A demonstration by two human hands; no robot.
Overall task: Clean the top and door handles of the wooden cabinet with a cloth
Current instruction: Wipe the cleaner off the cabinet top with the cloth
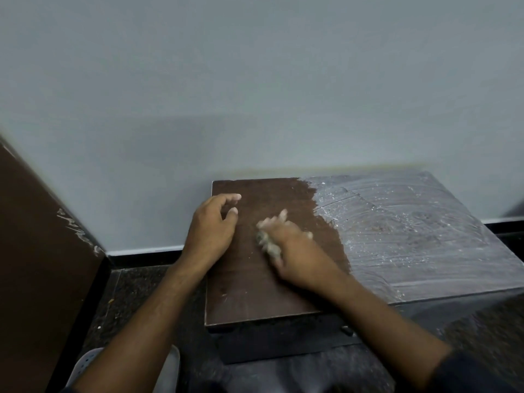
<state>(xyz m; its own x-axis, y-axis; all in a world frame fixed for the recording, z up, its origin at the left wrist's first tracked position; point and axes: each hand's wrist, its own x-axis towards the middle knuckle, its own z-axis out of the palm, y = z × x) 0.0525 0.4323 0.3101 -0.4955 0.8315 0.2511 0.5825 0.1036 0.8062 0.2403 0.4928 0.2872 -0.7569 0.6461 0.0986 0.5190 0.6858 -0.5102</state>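
Observation:
The wooden cabinet's top [255,290] is dark brown and wiped on its left part; its right part [411,236] is coated in grey-white dust with streaks. My right hand [295,251] grips a small bunched grey cloth [268,243] and presses it on the top near the middle, blurred by motion. My left hand [211,225] rests on the top's left edge with fingers loosely curled and holding nothing. The cabinet's front [278,340] shows below the top, with a small dark handle [347,331] partly in view.
A pale grey wall [255,95] rises right behind the cabinet. A brown wooden panel [37,251] with scraped paint stands at the left. The floor [136,293] is dark speckled stone with a black skirting. My white perforated shoe [85,361] shows at the bottom left.

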